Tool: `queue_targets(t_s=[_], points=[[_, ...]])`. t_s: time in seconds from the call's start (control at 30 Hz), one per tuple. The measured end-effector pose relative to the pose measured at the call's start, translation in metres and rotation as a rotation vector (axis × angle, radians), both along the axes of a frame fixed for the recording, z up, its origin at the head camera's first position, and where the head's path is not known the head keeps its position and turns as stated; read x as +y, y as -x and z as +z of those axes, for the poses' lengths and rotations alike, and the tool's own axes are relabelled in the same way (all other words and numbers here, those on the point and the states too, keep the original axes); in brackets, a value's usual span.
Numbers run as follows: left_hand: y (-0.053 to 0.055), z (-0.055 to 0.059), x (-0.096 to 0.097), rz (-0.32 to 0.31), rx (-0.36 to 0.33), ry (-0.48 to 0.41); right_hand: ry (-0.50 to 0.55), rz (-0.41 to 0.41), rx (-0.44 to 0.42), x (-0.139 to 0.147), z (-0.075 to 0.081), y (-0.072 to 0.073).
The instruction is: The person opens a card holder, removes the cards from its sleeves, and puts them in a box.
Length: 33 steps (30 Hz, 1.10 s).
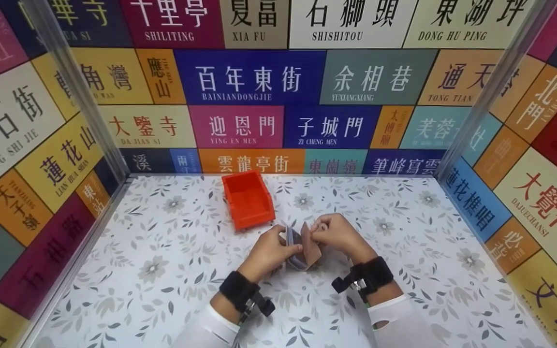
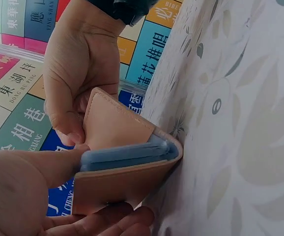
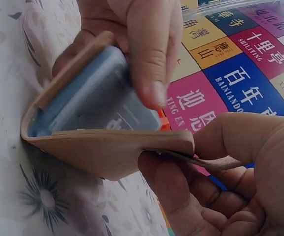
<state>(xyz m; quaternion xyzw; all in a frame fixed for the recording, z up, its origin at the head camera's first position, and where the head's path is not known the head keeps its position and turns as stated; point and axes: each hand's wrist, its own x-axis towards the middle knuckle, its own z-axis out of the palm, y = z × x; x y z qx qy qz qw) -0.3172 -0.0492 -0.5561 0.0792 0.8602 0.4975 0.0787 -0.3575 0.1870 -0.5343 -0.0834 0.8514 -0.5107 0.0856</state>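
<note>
A tan leather card holder [image 1: 313,252] stands partly opened on its spine at the table top, between both hands. Its stack of clear plastic sleeves [image 3: 100,101] shows in the right wrist view. My left hand [image 1: 268,250] grips one cover together with the sleeves, thumb against the sleeves and fingers behind the cover [image 2: 115,189]. My right hand [image 1: 339,235] pinches the edge of the other cover, where a narrow leather tab [image 3: 223,162] sticks out between thumb and fingers. What is printed inside the sleeves is too blurred to read.
An orange-red plastic bin [image 1: 252,205] stands behind the left hand. The table [image 1: 162,299] has a grey leaf-and-flower cover. Panels with coloured place-name signs [image 1: 249,77] close in the back and both sides. Each wrist carries a black strap [image 1: 373,278] with a camera.
</note>
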Motion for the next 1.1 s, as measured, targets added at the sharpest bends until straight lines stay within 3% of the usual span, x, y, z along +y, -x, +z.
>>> queue_targets(t_s=[0.23,0.63,0.77,0.9,1.1], points=[[0.000,-0.002,-0.002,0.070,0.028,0.119,-0.103,-0.050,-0.026,0.021,0.002,0.004],[-0.003,-0.005,0.000,0.134,0.048,0.331,-0.331,0.001,0.038,0.043,-0.012,0.008],[-0.002,-0.006,0.001,0.124,0.080,0.364,-0.399,-0.016,0.019,0.043,-0.016,0.009],[-0.003,-0.006,0.003,0.085,0.143,0.409,-0.441,-0.032,0.010,0.041,-0.016,0.009],[-0.006,-0.003,0.007,0.008,0.227,0.409,-0.494,-0.042,0.022,0.046,-0.014,0.007]])
